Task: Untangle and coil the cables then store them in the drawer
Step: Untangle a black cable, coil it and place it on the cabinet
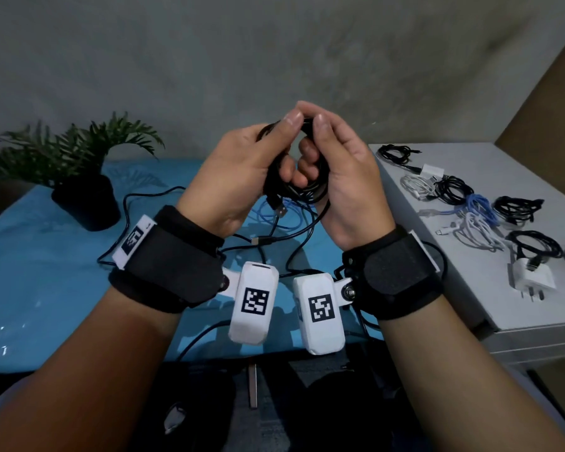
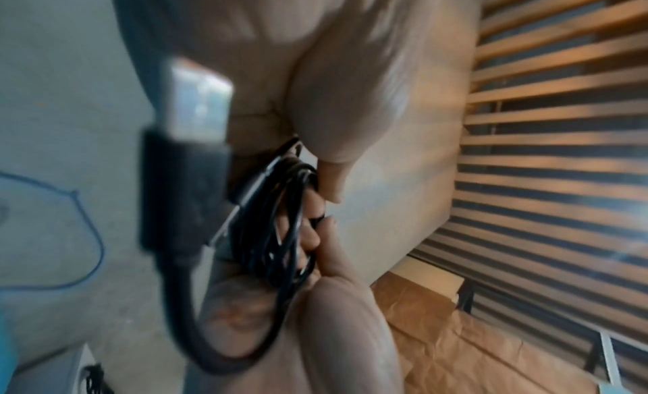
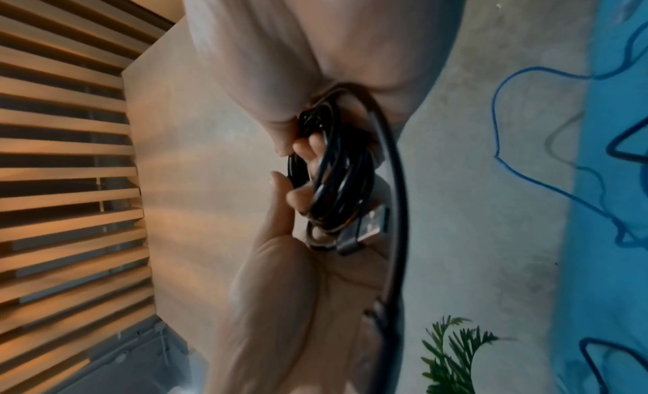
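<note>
Left hand [image 1: 242,177] & right hand [image 1: 343,177] both grip a coiled black rubber USB cable [image 1: 294,187], held centre, above the blue cloth table [image 1: 46,256]. Keep loops pinched tight while tucking the loose plug end.

Black wrist straps [image 1: 173,265], white camera pods [image 1: 255,305] with square black-and-white markers.

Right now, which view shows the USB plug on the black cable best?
Head view: the USB plug hangs sharp below the coil held by both hands. Left wrist shows it large but blurred; right wrist shows it edge-on beside the coil.
</note>
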Action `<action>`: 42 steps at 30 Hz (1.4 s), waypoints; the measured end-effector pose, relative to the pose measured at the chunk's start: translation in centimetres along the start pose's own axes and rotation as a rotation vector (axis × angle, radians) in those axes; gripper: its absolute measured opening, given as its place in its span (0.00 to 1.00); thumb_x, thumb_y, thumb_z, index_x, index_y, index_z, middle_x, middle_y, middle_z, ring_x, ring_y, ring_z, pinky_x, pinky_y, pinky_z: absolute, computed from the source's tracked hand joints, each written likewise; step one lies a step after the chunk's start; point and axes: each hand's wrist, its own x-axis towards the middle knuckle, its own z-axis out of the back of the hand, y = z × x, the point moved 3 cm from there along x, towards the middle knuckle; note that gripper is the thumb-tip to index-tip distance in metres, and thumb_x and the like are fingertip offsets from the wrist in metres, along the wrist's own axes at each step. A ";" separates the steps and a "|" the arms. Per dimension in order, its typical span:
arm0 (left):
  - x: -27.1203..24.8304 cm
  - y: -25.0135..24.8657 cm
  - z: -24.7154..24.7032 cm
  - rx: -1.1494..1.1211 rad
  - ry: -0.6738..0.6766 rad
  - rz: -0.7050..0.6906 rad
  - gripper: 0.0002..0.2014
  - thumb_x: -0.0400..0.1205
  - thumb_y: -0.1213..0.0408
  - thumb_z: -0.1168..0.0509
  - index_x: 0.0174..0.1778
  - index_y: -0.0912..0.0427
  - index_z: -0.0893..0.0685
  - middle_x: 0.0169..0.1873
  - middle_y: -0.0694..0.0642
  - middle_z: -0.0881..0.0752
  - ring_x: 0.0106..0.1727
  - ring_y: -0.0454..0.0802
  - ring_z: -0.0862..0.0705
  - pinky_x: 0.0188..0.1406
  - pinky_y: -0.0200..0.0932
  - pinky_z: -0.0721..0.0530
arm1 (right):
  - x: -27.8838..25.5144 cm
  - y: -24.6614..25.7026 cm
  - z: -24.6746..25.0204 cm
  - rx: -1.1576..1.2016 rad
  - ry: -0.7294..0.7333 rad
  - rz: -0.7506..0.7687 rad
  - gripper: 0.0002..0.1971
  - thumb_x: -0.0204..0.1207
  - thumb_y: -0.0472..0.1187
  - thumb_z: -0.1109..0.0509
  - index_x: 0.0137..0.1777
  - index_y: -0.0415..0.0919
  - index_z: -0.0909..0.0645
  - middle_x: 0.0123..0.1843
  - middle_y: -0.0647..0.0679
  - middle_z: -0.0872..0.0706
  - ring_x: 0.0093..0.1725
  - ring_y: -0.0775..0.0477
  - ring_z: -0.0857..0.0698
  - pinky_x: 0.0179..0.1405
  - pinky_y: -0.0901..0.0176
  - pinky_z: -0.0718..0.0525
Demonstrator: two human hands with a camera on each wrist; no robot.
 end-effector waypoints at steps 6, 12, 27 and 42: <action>-0.5 -0.8 0.2 0.251 0.034 -0.064 0.19 0.89 0.46 0.38 0.37 0.53 0.18 0.30 0.54 0.23 0.32 0.52 0.19 0.35 0.66 0.13 | -0.2 1.2 0.0 -0.011 -0.001 0.010 0.11 0.90 0.38 0.39 0.63 0.39 0.16 0.31 0.50 0.34 0.26 0.55 0.31 0.26 0.64 0.26; 0.0 0.4 1.4 0.367 0.066 0.044 0.26 0.86 0.45 0.34 0.50 0.72 0.18 0.34 0.58 0.18 0.24 0.48 0.22 0.23 0.43 0.18 | -0.3 0.9 0.4 -0.323 -0.086 0.092 0.11 0.90 0.39 0.38 0.59 0.42 0.14 0.26 0.52 0.36 0.23 0.56 0.38 0.22 0.56 0.38; 1.0 1.7 2.7 -0.161 0.010 0.175 0.09 0.77 0.67 0.28 0.52 0.61 0.15 0.36 0.51 0.13 0.35 0.42 0.12 0.36 0.32 0.13 | 0.0 -0.3 1.3 -0.471 -0.160 0.123 0.12 0.90 0.40 0.38 0.59 0.41 0.12 0.28 0.65 0.20 0.33 0.58 0.27 0.36 0.61 0.24; 0.8 2.7 1.3 0.178 0.054 0.116 0.30 0.73 0.56 0.19 0.66 0.65 0.21 0.53 0.63 0.12 0.55 0.54 0.13 0.58 0.56 0.16 | 0.1 -0.5 1.5 -0.266 -0.071 -0.030 0.12 0.90 0.40 0.39 0.60 0.38 0.13 0.27 0.63 0.21 0.35 0.58 0.26 0.55 0.48 0.24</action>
